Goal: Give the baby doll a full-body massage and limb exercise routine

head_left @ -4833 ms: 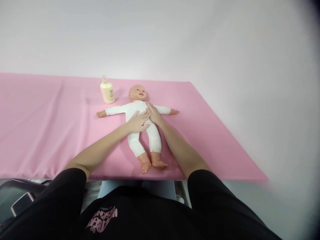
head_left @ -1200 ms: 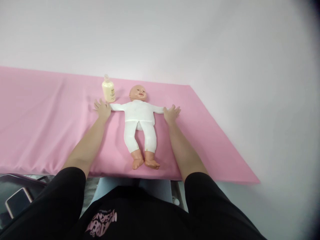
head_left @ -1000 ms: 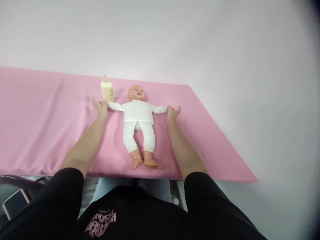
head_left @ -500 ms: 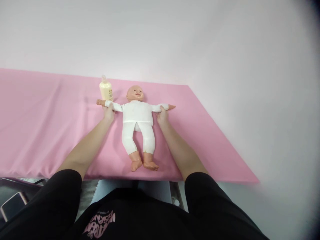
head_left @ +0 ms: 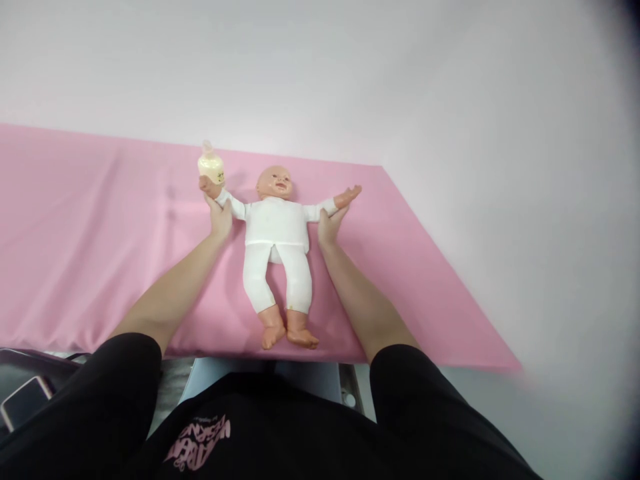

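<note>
A baby doll (head_left: 277, 223) in a white suit lies on its back on the pink sheet (head_left: 125, 233), head away from me and both arms spread out and raised. My left hand (head_left: 220, 217) is closed round the doll's arm on the left, near its wrist. On the other side my right hand (head_left: 330, 225) grips the doll's other forearm from below, thumb on the sleeve. Fingers under the doll's arms are partly hidden. Behind the doll's left-side hand stands a pump bottle (head_left: 211, 167) of pale yellow liquid, its lower part covered.
The sheet's far edge meets a white wall (head_left: 320, 80), which also runs along the right side. At the lower left, a phone (head_left: 26, 403) lies on a dark seat (head_left: 15, 367).
Both of the doll's hands have been lifted, with my hands moving up along with its arms. The doll's hand on the left now covers more of the bottle.
</note>
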Demonstrator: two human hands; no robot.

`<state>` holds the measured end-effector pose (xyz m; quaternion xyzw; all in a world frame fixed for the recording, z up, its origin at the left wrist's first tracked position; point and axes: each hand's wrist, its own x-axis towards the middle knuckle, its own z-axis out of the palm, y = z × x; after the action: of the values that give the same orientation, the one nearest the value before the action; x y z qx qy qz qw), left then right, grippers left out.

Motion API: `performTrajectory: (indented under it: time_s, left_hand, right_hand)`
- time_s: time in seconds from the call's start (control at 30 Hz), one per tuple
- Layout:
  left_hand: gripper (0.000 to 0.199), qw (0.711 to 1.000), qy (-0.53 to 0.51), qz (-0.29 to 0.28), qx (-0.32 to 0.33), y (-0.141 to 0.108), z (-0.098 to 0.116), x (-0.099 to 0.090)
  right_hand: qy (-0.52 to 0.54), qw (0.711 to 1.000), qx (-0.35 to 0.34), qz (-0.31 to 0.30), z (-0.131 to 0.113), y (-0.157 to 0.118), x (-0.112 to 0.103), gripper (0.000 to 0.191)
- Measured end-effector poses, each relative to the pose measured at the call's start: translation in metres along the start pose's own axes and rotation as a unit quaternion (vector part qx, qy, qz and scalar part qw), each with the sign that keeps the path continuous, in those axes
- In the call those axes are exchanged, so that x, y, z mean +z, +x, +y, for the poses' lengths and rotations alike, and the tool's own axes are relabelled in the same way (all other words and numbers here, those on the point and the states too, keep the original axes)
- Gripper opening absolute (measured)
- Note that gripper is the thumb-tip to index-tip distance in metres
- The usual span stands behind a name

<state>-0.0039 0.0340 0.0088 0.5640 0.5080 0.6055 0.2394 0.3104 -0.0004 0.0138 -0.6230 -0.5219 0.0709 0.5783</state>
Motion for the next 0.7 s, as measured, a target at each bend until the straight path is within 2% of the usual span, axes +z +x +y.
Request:
performTrajectory:
  time_s: [0.07, 0.17, 0.27, 0.33, 0.4, 0.57, 0.7]
  left_hand:
    - [0.079, 0.999, 0.011, -0.018, 0.036, -0.005, 0.005, 0.002]
    - [0.076, 0.987, 0.061, -0.114, 0.093, -0.012, 0.011, 0.006]
    - [0.067, 0.956, 0.13, -0.217, 0.146, -0.016, 0.016, 0.01]
    - [0.066, 0.937, 0.167, -0.255, 0.174, -0.017, 0.018, 0.011]
    - [0.068, 0.93, 0.18, -0.264, 0.184, -0.017, 0.02, 0.012]
    - [0.067, 0.934, 0.178, -0.26, 0.171, -0.017, 0.022, 0.011]
    - [0.063, 0.96, 0.132, -0.203, 0.142, -0.017, 0.02, 0.008]
  right_hand:
    - [-0.003, 0.998, -0.033, -0.044, -0.004, -0.005, 0.002, 0.095]
    - [0.001, 0.991, -0.086, -0.105, -0.009, -0.012, 0.005, 0.079]
    - [-0.015, 0.975, -0.142, -0.172, -0.011, -0.016, 0.006, 0.068]
    - [-0.038, 0.965, -0.162, -0.205, -0.011, -0.015, 0.005, 0.068]
    - [-0.056, 0.957, -0.174, -0.224, -0.01, -0.014, 0.004, 0.071]
    - [-0.079, 0.948, -0.183, -0.25, -0.01, -0.012, 0.0, 0.072]
    - [-0.018, 0.968, -0.131, -0.214, -0.009, -0.015, 0.003, 0.065]
